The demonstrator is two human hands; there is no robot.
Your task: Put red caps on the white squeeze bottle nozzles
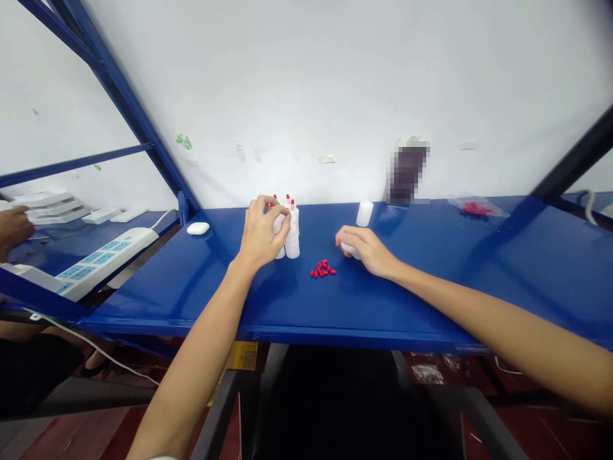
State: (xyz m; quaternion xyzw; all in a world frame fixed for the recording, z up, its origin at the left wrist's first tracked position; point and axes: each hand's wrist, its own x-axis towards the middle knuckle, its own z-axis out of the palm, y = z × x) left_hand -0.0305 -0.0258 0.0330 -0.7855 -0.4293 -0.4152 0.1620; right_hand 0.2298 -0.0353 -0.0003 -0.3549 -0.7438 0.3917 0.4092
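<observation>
A cluster of small white bottles with red caps [292, 230] stands on the blue shelf [431, 281] near the wall. My left hand [261, 233] is closed round one bottle of this cluster, fingers at its top. My right hand [366, 249] rests on the shelf, closed on a white bottle lying under its fingers. A small heap of red caps [323, 269] lies between the hands. One white bottle without a cap [364, 213] stands further back.
A white oval object [198, 228] lies at the shelf's left end. A clear bag with red caps [476, 207] sits at the back right. A white power strip [96, 259] lies on the left. Another person's hand [14, 227] shows at the far left.
</observation>
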